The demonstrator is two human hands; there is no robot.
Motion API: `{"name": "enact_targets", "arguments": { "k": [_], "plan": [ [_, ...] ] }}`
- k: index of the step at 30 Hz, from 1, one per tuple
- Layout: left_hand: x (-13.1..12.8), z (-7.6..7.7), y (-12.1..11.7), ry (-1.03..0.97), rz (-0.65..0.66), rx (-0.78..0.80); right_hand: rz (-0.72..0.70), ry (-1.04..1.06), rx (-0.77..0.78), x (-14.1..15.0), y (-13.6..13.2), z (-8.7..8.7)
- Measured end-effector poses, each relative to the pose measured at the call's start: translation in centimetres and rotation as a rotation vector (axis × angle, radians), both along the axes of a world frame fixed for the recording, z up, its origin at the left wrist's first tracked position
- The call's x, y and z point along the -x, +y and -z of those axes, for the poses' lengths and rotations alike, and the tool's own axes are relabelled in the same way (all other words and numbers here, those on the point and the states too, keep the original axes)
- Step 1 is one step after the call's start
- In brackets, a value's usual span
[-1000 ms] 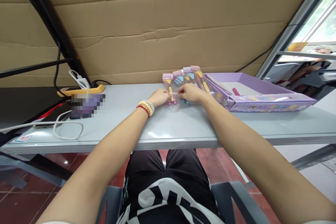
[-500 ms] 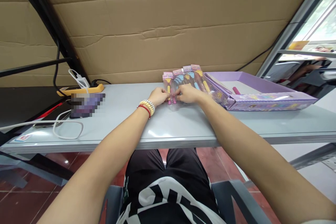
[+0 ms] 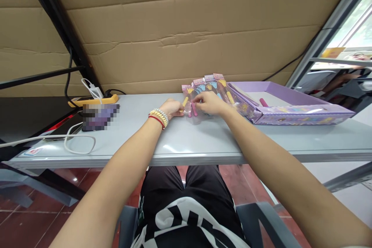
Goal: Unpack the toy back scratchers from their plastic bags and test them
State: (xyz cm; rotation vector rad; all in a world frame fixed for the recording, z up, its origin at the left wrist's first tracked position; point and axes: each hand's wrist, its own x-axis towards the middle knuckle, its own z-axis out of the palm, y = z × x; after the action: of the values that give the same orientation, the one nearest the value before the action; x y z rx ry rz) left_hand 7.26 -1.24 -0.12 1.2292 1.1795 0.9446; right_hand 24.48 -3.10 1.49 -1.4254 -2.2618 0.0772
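Note:
Several clear plastic packets (image 3: 225,89) with pink printed tops lie fanned out at the back of the table. Inside are stick-like items with hand-shaped ends in yellow and blue. The leftmost packet (image 3: 188,92) holds a yellow hand-ended stick with pink at its lower end. My left hand (image 3: 171,108), wearing bracelets, is closed with its fingertips pinching the lower left edge of that packet. From the other side my right hand (image 3: 210,103) has its thumb and fingers pinched at the same packet, by the pink ends, and partly covers the packets behind.
A purple open box (image 3: 302,118) stands right of the packets, with a pink stick (image 3: 263,102) inside. To the left lie a blurred-out phone (image 3: 100,117), a yellow power strip (image 3: 93,100) and a white cable (image 3: 79,153). A cardboard panel (image 3: 188,27) closes off the back.
My left hand has shifted slightly left and down along the packet's edge. My right hand stays by the packet's pink ends. The whole view has shifted a little.

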Motion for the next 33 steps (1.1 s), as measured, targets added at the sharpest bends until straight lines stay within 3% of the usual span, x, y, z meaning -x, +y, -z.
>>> {"name": "enact_targets", "arguments": {
  "k": [5, 9, 12, 16, 27, 33],
  "plan": [
    [0.9, -0.6, -0.2, -0.082, 0.034, -0.139, 0.099, 0.188, -0.025, -0.2, 0.2, -0.1],
    [0.8, -1.0, -1.1, -0.134, 0.212, -0.305, 0.097, 0.616, 0.129, 0.1, 0.3, -0.4],
    [0.5, -1.2, -1.9, -0.06, 0.333, -0.335, 0.039, 0.926, 0.209, 0.2, 0.6, -0.4],
    [0.3, -1.2, -2.3, 0.011, 0.397, -0.332, -0.001, 0.997, 0.173, -0.1, 0.9, -0.1],
    [0.5, -0.8, -1.3, 0.084, 0.158, -0.401, 0.09, 0.983, -0.005, -0.4, 1.1, -0.3],
    [0.5, -0.7, -1.3, 0.128, 0.06, -0.379, 0.198, 1.102, 0.014, -1.0, 1.4, -0.7]
  ]
}}
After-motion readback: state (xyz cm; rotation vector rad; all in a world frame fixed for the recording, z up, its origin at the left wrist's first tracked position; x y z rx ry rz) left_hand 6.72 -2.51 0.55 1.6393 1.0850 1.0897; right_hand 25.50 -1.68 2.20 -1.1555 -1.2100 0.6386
